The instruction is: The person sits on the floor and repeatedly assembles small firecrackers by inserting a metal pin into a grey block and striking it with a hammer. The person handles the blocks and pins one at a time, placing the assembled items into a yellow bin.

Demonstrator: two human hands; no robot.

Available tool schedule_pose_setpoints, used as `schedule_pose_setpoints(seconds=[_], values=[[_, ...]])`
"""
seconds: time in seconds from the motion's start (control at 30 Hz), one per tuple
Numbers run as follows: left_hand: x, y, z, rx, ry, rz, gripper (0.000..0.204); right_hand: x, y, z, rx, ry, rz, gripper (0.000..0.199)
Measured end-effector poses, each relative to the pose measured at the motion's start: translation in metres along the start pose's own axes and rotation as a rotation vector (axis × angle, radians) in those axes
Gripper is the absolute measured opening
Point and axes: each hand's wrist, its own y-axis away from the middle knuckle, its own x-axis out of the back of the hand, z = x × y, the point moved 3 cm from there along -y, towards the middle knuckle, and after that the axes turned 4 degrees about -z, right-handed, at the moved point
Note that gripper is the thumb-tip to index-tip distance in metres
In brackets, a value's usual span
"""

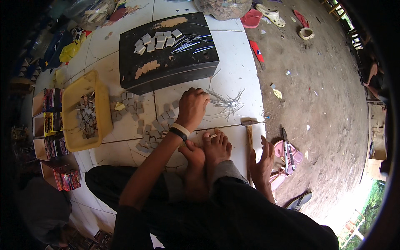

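My left hand, with bands at its wrist, reaches over the white tiles with its fingers pinched together. Its fingertips are beside a loose heap of thin grey wire-like sticks; whatever they may grip is hidden. Small grey square pieces lie scattered under and left of that wrist. My right hand is lower right, fingers apart and nothing in them. Close by it, a hammer with a wooden handle lies along the tile edge. A small light piece rests on my bare foot.
A black box bears square pieces and thin sticks. At left stand a yellow tub of pieces and colourful packs. The tiled platform ends at a dirt floor with sandals.
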Motion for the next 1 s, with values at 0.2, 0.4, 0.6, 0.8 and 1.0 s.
schedule_pose_setpoints(seconds=[0.2, 0.4, 0.6, 0.8, 1.0], values=[[0.025, 0.005, 0.001, -0.015, 0.127, 0.206, 0.010, 0.003, -0.045, -0.028, 0.083, -0.116, 0.040, 0.052], [0.041, 0.029, 0.020, -0.033, 0.409, 0.138, 0.008, -0.022, -0.090, -0.068, 0.020, -0.659, -0.117, 0.037], [0.042, 0.049, 0.035, -0.034, 0.548, 0.072, 0.012, -0.033, -0.109, -0.082, -0.142, -0.873, -0.295, 0.014], [0.045, 0.048, 0.045, -0.067, 0.554, 0.024, 0.011, -0.025, -0.109, -0.089, -0.106, -1.142, -0.231, 0.014], [0.046, 0.049, 0.054, 0.014, 0.703, 0.067, 0.012, -0.022, -0.106, -0.092, 0.010, -0.999, -0.171, 0.010]])
